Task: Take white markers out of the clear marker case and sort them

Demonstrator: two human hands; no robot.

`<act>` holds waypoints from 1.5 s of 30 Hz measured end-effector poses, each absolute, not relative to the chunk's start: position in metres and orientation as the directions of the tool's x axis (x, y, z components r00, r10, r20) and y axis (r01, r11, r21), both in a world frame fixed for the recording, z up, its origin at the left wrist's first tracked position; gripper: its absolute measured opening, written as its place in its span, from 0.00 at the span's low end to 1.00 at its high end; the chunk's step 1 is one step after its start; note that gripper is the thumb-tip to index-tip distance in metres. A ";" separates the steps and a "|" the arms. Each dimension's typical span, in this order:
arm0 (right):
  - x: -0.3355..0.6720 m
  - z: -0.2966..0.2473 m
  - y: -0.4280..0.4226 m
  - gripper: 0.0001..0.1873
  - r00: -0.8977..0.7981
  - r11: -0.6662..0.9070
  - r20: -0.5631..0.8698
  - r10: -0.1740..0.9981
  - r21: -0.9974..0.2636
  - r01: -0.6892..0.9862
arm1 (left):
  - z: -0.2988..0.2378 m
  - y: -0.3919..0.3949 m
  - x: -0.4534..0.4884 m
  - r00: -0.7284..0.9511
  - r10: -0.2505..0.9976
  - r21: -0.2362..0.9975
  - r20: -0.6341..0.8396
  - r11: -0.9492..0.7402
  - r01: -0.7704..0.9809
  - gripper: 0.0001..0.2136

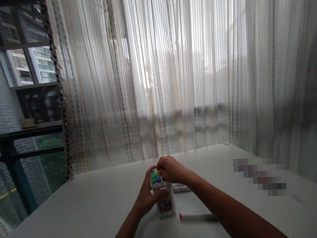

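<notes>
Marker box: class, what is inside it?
Markers stand inside the marker box, green, blue, yellow and purple caps showing. The right hand covers other caps; the left hand hides one side.

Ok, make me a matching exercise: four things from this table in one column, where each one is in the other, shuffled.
1. left hand
2. right hand
3. pink-capped marker
4. red-capped marker

A. lying on the table, right of the marker box, nearest the camera
B. gripping the marker box's side
C. on the coloured caps atop the box
D. lying beyond the right forearm, partly hidden

Pairs: 1-B, 2-C, 3-A, 4-D
</notes>
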State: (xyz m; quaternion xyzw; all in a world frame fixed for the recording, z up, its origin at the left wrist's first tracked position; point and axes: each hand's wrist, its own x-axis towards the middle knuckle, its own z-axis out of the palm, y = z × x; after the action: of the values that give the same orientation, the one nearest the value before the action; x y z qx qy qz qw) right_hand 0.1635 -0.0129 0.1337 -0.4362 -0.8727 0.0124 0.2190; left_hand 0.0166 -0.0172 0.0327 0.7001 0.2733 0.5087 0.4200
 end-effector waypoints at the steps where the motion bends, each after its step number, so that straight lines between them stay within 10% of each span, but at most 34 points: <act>1: 0.164 0.138 -0.014 0.11 -0.523 0.620 0.373 0.767 -0.216 0.754 | 0.031 -0.016 0.017 0.325 0.815 0.868 0.480 -0.495 -0.041 0.40; 7: 0.182 0.100 -0.071 0.12 -0.435 0.626 0.564 0.702 -0.197 0.754 | 0.012 -0.024 0.015 0.273 0.836 0.873 0.476 -0.486 -0.037 0.44; 11: 0.208 -0.011 -0.112 0.11 -0.572 0.704 0.612 0.545 0.036 0.709 | 0.013 -0.026 0.012 0.297 0.816 0.848 0.496 -0.529 0.036 0.43; 15: 0.224 -0.067 -0.114 0.10 -0.544 0.611 0.466 0.698 0.010 0.791 | 0.014 -0.024 0.011 0.301 0.820 0.851 0.486 -0.523 0.052 0.43; 24: 0.225 0.010 -0.072 0.10 -0.363 0.421 0.248 0.898 -0.245 0.873 | 0.016 -0.018 0.013 0.282 0.813 0.828 0.509 -0.552 0.099 0.45; 29: 0.231 0.013 -0.033 0.31 -0.267 0.317 0.212 0.940 -0.258 0.913 | 0.030 -0.013 0.014 0.387 0.820 0.885 0.421 -0.466 0.025 0.50; 37: 0.214 0.003 -0.001 0.14 -0.176 0.225 0.196 0.965 -0.267 0.937 | 0.006 -0.010 0.017 0.309 0.828 0.870 0.468 -0.493 0.002 0.44; 45: 0.225 0.002 -0.004 0.21 -0.141 0.194 0.191 0.971 -0.296 0.935 | -0.006 -0.007 0.012 0.301 0.833 0.860 0.464 -0.505 0.069 0.43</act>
State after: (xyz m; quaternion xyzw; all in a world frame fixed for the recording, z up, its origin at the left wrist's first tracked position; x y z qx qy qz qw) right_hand 0.2254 -0.0044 0.0019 -0.6327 -0.7535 0.0528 0.1708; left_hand 0.0119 -0.0071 -0.0062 0.7099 0.3176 0.4985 0.3830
